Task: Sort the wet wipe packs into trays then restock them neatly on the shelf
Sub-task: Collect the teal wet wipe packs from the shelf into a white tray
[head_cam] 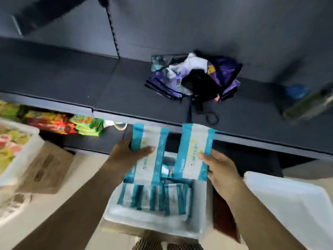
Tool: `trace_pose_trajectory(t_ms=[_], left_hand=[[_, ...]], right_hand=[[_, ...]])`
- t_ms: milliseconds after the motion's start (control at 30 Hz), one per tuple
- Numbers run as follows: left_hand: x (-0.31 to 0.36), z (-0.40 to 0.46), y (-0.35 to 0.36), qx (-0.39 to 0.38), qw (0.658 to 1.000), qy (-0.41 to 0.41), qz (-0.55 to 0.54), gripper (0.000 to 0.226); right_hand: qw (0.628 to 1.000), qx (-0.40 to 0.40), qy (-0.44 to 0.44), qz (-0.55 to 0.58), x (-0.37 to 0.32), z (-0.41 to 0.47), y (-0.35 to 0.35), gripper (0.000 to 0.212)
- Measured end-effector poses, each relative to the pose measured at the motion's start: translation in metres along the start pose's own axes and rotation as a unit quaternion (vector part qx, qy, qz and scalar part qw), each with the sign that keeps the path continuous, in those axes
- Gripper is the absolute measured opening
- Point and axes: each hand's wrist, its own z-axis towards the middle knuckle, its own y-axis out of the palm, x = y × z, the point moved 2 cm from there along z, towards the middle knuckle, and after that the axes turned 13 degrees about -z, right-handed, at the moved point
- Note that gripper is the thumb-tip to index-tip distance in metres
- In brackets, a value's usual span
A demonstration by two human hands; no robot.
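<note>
Teal-striped packs [149,154] in hands, below shelf edge [162,121]

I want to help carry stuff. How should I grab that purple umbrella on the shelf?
Grip the folded purple umbrella around its bunched middle, reaching from the shelf's front edge. It lies flat with its black strap trailing toward you, so nothing blocks that side.

Your left hand [126,152] reached toward 1 o'clock, thumb across a wipe pack [146,156]. Your right hand [221,170] reached toward 11 o'clock, fingertips pinching another pack [194,150].
</note>
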Motion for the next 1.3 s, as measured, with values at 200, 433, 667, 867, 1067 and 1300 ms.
trace_pose_trajectory(t_ms=[200,433,667,867,1067,1300], left_hand=[[-0.169,0.023,-0.030,0.119,0.972,-0.198,-0.029,0.060],[-0.293,0.063,-0.013,0.170,0.948,-0.267,-0.042,0.021],[-0.342,0.094,0.020,0.123,0.959,-0.255,-0.019,0.018],[-0.357,0.097,0.037,0.057,0.964,-0.239,0.102,0.019],[-0.339,0.099,0.020,0.052,0.952,-0.189,0.234,0.048],[-0.319,0.091,-0.011,0.043,0.954,-0.174,0.242,0.046]], right_hand=[[0.980,0.039,0.154,-0.117,0.146,0.062,-0.009,0.008],[0.934,0.094,0.182,-0.294,0.247,0.136,-0.015,0.026],[0.896,0.140,0.209,-0.366,0.312,0.174,-0.007,0.023],[0.903,0.167,0.171,-0.356,0.307,0.163,-0.007,0.044],[0.961,0.036,0.045,-0.271,0.268,0.187,0.040,0.047],[0.923,-0.015,-0.019,-0.383,0.249,0.241,0.086,0.028]])
